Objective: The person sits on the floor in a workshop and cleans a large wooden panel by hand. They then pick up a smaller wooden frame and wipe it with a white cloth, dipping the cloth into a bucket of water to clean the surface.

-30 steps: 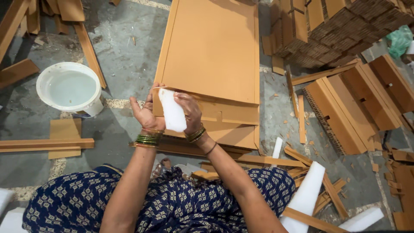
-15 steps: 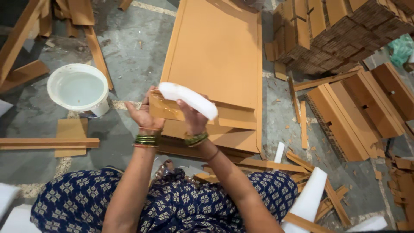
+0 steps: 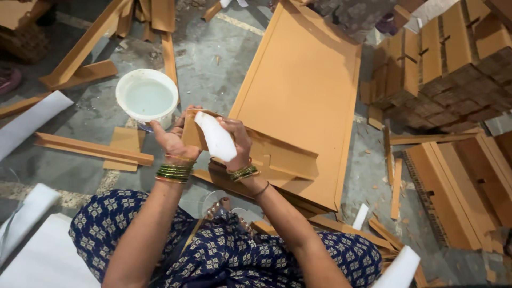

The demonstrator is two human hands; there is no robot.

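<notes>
**White strip against a brown board, both hands on it**

We sit on the floor (image 3: 224,64) with a folded brown board (image 3: 277,154) held up before our knees. Our left hand (image 3: 173,140) cups the board's near left corner, fingers curled behind it. Our right hand (image 3: 237,140) has its fingers closed on a white strip (image 3: 216,137), which lies slanted across the board's corner and touches it.

To do this well, we judge the strip should go down flat from one end to the other, pressed along its length (not dabbed in the middle), while the left hand keeps the board from flexing.

A white bowl (image 3: 146,98) of pale liquid stands on the floor just beyond the left hand. A large flat brown panel (image 3: 304,85) lies beyond the board, reaching toward the far edge of the view. Stacks of notched brown boxes (image 3: 442,64) fill the far right corner, and open flat ones lie at the right edge. White sheets (image 3: 32,250) rest at the near left corner. No labels or signs show on any of them.
</notes>
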